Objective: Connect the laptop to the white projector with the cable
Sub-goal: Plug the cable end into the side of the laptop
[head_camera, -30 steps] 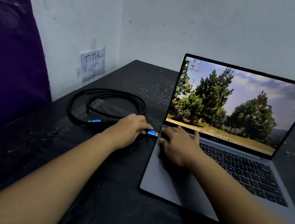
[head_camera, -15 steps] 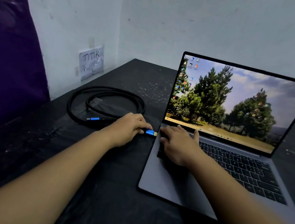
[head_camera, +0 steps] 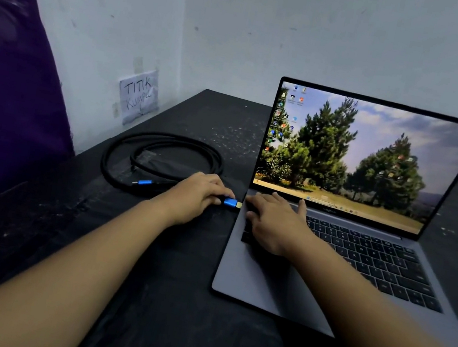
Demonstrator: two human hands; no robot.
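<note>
Your left hand [head_camera: 197, 198] pinches the blue plug [head_camera: 231, 203] of the black cable [head_camera: 162, 146], its grip pressed together around the plug's rear. The gold tip points at the left side of the grey laptop [head_camera: 268, 290] and sits just beside that edge; you cannot tell whether it has entered a port. Compared with a second ago, the plug has crept slightly closer to the laptop's side, and otherwise little has changed.

Your right hand [head_camera: 272, 225] lies flat on the left end of the keyboard, fingers spread and holding nothing, as it did before. The laptop stands open on the black tabletop [head_camera: 166, 315] toward its right side, the screen showing a wallpaper of trees.

The rest of the cable lies coiled near the tabletop's far left edge, with a second blue plug [head_camera: 145, 182] resting at the coil's near side, in the same spot as earlier. A handwritten paper note [head_camera: 139, 96] hangs on the wall beyond the coil.
</note>
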